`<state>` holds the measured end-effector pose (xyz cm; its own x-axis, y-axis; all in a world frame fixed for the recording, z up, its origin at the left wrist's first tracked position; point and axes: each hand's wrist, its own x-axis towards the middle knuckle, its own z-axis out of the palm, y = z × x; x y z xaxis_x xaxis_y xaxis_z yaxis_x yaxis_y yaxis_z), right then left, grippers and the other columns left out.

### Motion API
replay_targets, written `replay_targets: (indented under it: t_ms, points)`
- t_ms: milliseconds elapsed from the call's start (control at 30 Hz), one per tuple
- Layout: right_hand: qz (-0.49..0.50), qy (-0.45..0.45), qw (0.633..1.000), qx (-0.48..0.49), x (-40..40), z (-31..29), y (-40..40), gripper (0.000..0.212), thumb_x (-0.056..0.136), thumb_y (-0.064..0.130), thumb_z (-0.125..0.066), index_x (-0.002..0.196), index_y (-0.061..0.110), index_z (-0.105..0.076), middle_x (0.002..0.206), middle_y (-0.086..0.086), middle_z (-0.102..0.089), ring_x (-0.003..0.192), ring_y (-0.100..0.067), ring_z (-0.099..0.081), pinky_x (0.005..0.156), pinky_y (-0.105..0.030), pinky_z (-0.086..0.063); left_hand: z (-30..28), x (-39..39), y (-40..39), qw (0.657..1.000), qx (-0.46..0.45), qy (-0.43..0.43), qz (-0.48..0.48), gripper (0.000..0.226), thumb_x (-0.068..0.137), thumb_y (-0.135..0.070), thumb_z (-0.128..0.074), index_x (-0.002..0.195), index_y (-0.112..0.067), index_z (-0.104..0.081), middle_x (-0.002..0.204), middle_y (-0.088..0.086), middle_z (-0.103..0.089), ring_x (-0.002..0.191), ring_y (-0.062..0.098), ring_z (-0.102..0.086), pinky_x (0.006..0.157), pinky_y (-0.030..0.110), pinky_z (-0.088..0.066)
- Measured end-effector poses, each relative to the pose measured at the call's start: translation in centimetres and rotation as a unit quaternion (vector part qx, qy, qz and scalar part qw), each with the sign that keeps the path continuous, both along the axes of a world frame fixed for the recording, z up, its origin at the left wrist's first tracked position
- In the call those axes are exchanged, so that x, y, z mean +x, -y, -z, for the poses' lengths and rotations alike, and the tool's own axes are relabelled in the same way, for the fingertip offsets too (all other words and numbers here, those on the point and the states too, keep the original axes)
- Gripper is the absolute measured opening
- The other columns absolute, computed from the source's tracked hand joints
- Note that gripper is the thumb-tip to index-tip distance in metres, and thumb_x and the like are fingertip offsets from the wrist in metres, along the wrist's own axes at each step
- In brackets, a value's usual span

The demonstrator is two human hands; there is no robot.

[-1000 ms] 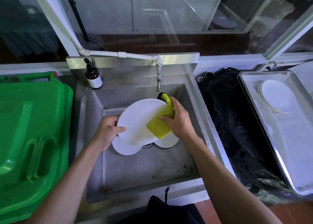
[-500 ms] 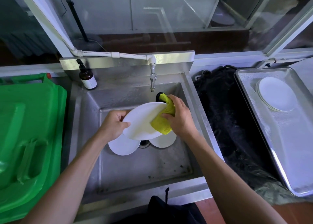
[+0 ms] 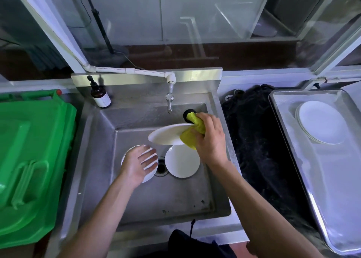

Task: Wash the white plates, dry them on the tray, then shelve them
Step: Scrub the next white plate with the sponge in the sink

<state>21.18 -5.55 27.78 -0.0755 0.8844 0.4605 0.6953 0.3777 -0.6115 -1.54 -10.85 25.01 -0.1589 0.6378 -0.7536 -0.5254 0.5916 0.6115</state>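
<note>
My right hand (image 3: 212, 138) grips a yellow cloth (image 3: 190, 139) together with the right edge of a white plate (image 3: 166, 135), held nearly flat above the steel sink (image 3: 136, 199). My left hand (image 3: 139, 163) hovers open, fingers spread, over a second white plate (image 3: 150, 174) lying left of the drain. A third white plate (image 3: 182, 164) lies right of the drain. On the metal tray (image 3: 332, 179) at the right sits a small stack of white plates (image 3: 321, 127).
A tap (image 3: 169, 99) hangs over the sink's back wall, with a brown pump bottle (image 3: 100, 96) on the ledge. A green bin lid (image 3: 29, 166) lies left of the sink. A black mat (image 3: 259, 146) lies between sink and tray.
My left hand has let go of the plate and dropped, open, over the left plate in the sink. The right hand now holds the plate alone, tipped flatter.
</note>
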Motion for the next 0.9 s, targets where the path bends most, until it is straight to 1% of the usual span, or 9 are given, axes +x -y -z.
replay_targets:
  t_ms: [100,200,300,400,500,600,733,833,900]
  points:
    - [-0.019,-0.007,1.0,0.018,0.6,0.0,-0.2,0.038,0.091,0.027,-0.054,0.125,0.009,-0.058,0.116,-0.011,-0.063,0.1,-0.025,-0.049,0.091,-0.035,-0.042,-0.7,1.3,-0.2,0.996,-0.02,0.088,0.025,0.062,0.098,-0.058,-0.048,0.121,-0.002,-0.063,0.121,0.017,-0.072,0.099,0.034,-0.069,0.081,0.04,-0.052]
    - [-0.059,0.006,0.997,0.058,0.8,0.3,0.1,0.031,0.094,0.028,-0.049,0.123,0.016,-0.05,0.115,-0.012,-0.064,0.097,-0.028,-0.052,0.086,-0.04,-0.046,-3.0,3.6,-1.6,0.992,0.0,0.124,0.027,0.074,0.094,-0.066,-0.052,0.123,0.001,-0.06,0.117,0.019,-0.073,0.093,0.035,-0.072,0.071,0.034,-0.052]
    - [-0.074,0.013,0.995,0.066,1.2,1.2,0.7,0.029,0.094,0.016,-0.05,0.123,0.016,-0.049,0.116,-0.013,-0.062,0.098,-0.031,-0.054,0.085,-0.045,-0.048,-4.1,5.7,-2.6,0.992,0.005,0.118,-0.034,0.05,0.099,-0.034,-0.06,0.126,0.007,-0.057,0.1,0.023,-0.075,0.074,0.032,-0.075,0.05,0.024,-0.053]
    - [-0.073,0.023,0.995,0.067,2.3,2.3,0.9,0.039,0.092,0.0,-0.063,0.125,0.015,-0.05,0.12,-0.011,-0.06,0.101,-0.033,-0.055,0.085,-0.046,-0.047,-4.1,6.6,-2.8,0.987,0.015,0.137,-0.082,0.031,0.098,-0.011,-0.057,0.12,0.011,-0.058,0.092,0.027,-0.074,0.077,0.036,-0.076,0.052,0.026,-0.058]
    - [-0.083,0.032,0.995,0.05,3.5,3.1,0.8,0.048,0.089,-0.005,-0.068,0.128,0.015,-0.051,0.125,-0.01,-0.059,0.106,-0.032,-0.056,0.092,-0.04,-0.044,-3.9,7.1,-2.9,0.982,0.034,0.15,-0.107,0.02,0.098,-0.005,-0.058,0.111,0.01,-0.061,0.09,0.024,-0.074,0.078,0.033,-0.076,0.058,0.032,-0.061]
    - [-0.091,0.051,0.994,0.005,4.8,3.7,1.0,0.055,0.084,-0.008,-0.07,0.133,0.013,-0.053,0.133,-0.01,-0.056,0.115,-0.031,-0.053,0.102,-0.031,-0.037,-3.7,8.0,-3.2,0.987,0.04,0.114,-0.109,0.01,0.098,-0.003,-0.058,0.105,0.004,-0.062,0.091,0.017,-0.074,0.077,0.025,-0.076,0.058,0.033,-0.061]
    - [-0.117,0.07,0.99,-0.042,6.5,3.6,1.6,0.053,0.083,-0.002,-0.062,0.135,0.007,-0.058,0.139,-0.01,-0.053,0.121,-0.03,-0.048,0.11,-0.02,-0.025,-3.0,8.7,-3.2,0.99,0.049,0.07,-0.109,0.008,0.097,-0.002,-0.06,0.104,-0.001,-0.064,0.095,0.013,-0.075,0.085,0.024,-0.074,0.059,0.035,-0.061]
    - [-0.137,0.063,0.986,-0.066,7.1,2.8,1.9,0.05,0.086,0.007,-0.05,0.136,0.008,-0.056,0.139,-0.008,-0.051,0.122,-0.029,-0.047,0.11,-0.022,-0.027,-2.4,9.0,-2.6,0.99,0.059,0.062,-0.115,0.011,0.097,-0.001,-0.06,0.105,-0.003,-0.067,0.099,0.012,-0.077,0.084,0.023,-0.076,0.065,0.038,-0.063]
    - [-0.151,0.048,0.984,-0.087,7.2,2.3,1.9,0.051,0.087,0.006,-0.053,0.139,0.011,-0.053,0.14,-0.006,-0.049,0.123,-0.029,-0.047,0.111,-0.029,-0.033,-2.0,8.9,-2.1,0.989,0.067,0.057,-0.117,0.014,0.097,-0.001,-0.06,0.108,-0.004,-0.067,0.106,0.012,-0.077,0.091,0.024,-0.076,0.075,0.043,-0.062]
